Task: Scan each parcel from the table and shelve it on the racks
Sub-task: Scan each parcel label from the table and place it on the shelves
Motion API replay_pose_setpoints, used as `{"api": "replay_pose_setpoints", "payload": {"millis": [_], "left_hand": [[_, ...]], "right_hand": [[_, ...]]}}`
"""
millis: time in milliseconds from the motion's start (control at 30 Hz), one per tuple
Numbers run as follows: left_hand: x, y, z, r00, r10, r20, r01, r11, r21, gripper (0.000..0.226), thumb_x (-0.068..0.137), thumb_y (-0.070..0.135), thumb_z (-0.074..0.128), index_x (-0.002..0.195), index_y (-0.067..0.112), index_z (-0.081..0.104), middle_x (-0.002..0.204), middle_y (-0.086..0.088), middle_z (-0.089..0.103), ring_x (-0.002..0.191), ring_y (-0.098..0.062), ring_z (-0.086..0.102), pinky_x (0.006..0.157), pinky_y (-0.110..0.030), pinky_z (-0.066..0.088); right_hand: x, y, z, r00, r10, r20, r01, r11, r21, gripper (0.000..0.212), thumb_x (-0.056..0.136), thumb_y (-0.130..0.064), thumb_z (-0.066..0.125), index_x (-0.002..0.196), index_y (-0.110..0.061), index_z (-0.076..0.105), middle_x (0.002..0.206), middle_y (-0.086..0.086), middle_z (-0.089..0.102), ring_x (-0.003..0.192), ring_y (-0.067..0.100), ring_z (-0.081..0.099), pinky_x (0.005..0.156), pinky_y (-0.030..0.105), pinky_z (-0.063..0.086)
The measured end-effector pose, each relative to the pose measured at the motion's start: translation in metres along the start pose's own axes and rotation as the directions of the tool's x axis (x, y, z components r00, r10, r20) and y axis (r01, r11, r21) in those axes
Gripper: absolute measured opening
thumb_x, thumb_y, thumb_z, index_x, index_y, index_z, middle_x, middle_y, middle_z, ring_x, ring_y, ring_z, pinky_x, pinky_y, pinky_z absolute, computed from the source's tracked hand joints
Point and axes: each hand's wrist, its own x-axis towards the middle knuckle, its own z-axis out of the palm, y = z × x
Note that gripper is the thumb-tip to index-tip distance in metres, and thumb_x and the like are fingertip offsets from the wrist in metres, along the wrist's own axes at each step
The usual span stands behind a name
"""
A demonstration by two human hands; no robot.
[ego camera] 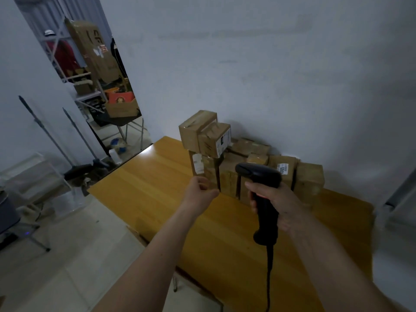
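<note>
Right hand [273, 200] with its grip curled round the black scanner [262, 192] handle, left hand [200, 191] grip loosely curled at the lower corner of a tall parcel [203, 168], contact unclear through blur, both just before the parcel stack [247, 161] at the far wall side of the table [157, 176], scanner cable cut off at the bottom edge.

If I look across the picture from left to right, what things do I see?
Mops → doorway shelves → left hand → scanner in right hand → last parcel.
</note>
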Motion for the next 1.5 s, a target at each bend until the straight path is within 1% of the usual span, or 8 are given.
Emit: {"api": "replay_pose_setpoints", "payload": {"millis": [200,533,800,1033,1233,1333,1433,1500], "left_hand": [[0.071,-0.004,-0.006,0.994,-0.071,-0.083,0.077,0.995,0.06,0.07,0.078,0.027,0.08,0.136,0.015,0.042,0.133,-0.007,0.046,0.118,-0.025,0.05,0.094,-0.041,0.05],[0.184,0.03,0.021,0.947,0.059,-0.316,-0.017,0.991,0.135,0.103,0.063,0.041,0.087,0.143,0.011,0.03,0.145,-0.014,0.032,0.136,-0.034,0.027,0.111,-0.049,0.034],[0.239,0.015,0.033,0.949,0.188,-0.253,-0.111,0.951,0.289,0.09,0.065,0.059,0.079,0.136,0.024,0.037,0.144,-0.012,0.028,0.134,-0.034,0.027,0.109,-0.05,0.035],[0.238,0.005,0.046,0.921,0.221,-0.32,-0.169,0.969,0.183,0.069,0.067,0.044,0.084,0.119,0.025,0.044,0.142,-0.013,0.032,0.13,-0.031,0.028,0.104,-0.045,0.04],[0.236,0.016,0.043,0.952,0.2,-0.233,-0.187,0.979,0.079,0.064,0.067,0.032,0.085,0.113,0.024,0.041,0.132,-0.008,0.04,0.124,-0.026,0.038,0.097,-0.043,0.047],[0.229,0.022,0.039,0.979,0.153,-0.137,-0.165,0.983,-0.085,0.071,0.066,0.031,0.086,0.117,0.027,0.037,0.125,-0.002,0.041,0.117,-0.022,0.046,0.093,-0.037,0.05],[0.213,0.026,0.039,0.99,0.057,0.125,-0.017,0.953,-0.302,0.093,0.069,0.026,0.085,0.141,0.032,0.026,0.138,-0.003,0.04,0.122,-0.019,0.046,0.097,-0.034,0.043],[0.2,0.025,0.038,0.942,-0.022,0.335,0.157,0.91,-0.383,0.101,0.072,0.023,0.083,0.148,0.037,0.018,0.141,-0.005,0.045,0.116,-0.021,0.055,0.095,-0.037,0.048]], "right_hand": [[0.041,-0.002,0.011,0.998,0.046,-0.033,-0.046,0.999,0.016,0.021,0.076,-0.013,0.076,0.092,-0.002,0.066,0.067,0.008,0.061,0.054,0.018,0.056,0.049,0.028,0.049],[0.071,0.002,0.008,0.982,0.047,-0.181,-0.053,0.998,-0.029,0.022,0.074,-0.016,0.08,0.09,-0.004,0.07,0.067,0.008,0.065,0.054,0.017,0.06,0.049,0.025,0.05],[0.115,-0.004,0.025,0.942,0.013,-0.336,-0.015,1.0,-0.002,0.025,0.075,-0.015,0.079,0.096,-0.005,0.07,0.066,0.006,0.064,0.054,0.017,0.059,0.05,0.025,0.05],[0.134,0.003,0.035,0.906,0.04,-0.42,-0.041,0.999,0.008,0.027,0.074,-0.015,0.08,0.095,-0.002,0.07,0.067,0.006,0.065,0.055,0.017,0.06,0.051,0.026,0.049],[0.133,0.006,0.036,0.878,0.038,-0.478,-0.022,0.999,0.038,0.031,0.072,-0.015,0.08,0.099,-0.005,0.069,0.067,0.005,0.067,0.055,0.016,0.062,0.049,0.024,0.05],[0.128,0.004,0.035,0.839,0.012,-0.544,0.036,0.996,0.079,0.042,0.067,-0.014,0.082,0.105,-0.008,0.068,0.081,0.007,0.073,0.069,0.021,0.069,0.054,0.026,0.054],[0.124,-0.003,0.036,0.796,-0.033,-0.604,0.1,0.992,0.077,0.051,0.059,-0.021,0.085,0.107,-0.015,0.069,0.087,0.004,0.074,0.079,0.022,0.07,0.063,0.031,0.054],[0.121,-0.009,0.036,0.771,-0.063,-0.634,0.111,0.993,0.035,0.054,0.054,-0.029,0.085,0.105,-0.022,0.068,0.083,-0.003,0.075,0.08,0.019,0.068,0.061,0.027,0.048]]}}
